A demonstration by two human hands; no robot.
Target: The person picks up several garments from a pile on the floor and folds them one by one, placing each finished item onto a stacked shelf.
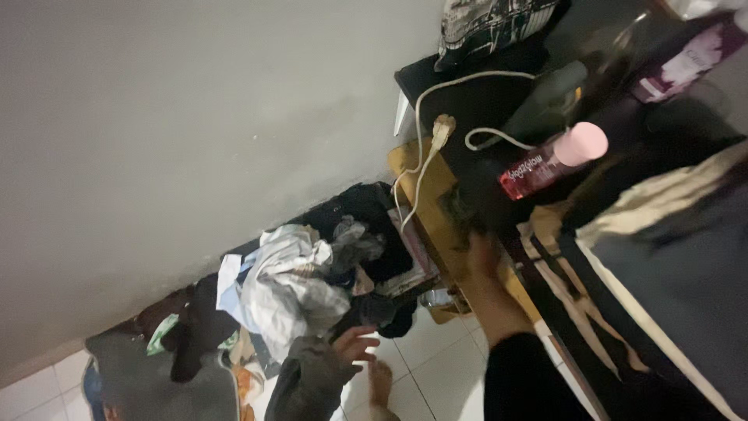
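**Head view: left hand spread by the clothes pile**

The clothes pile (pixel 288 288) lies on the floor (pixel 444 359) against the wall, just beside the desk (pixel 436 195). My left hand (pixel 354 343) hovers at its near edge, fingers apart, holding nothing. My right hand (pixel 477 242) reaches up to the desk edge; it is too blurred and dark to tell whether it is apart or closed. A white cable (pixel 425 148) hangs off the desk towards the pile, below a pink-capped bottle (pixel 553 160). I judge it best to grip one top garment and lift it clear of that cable.
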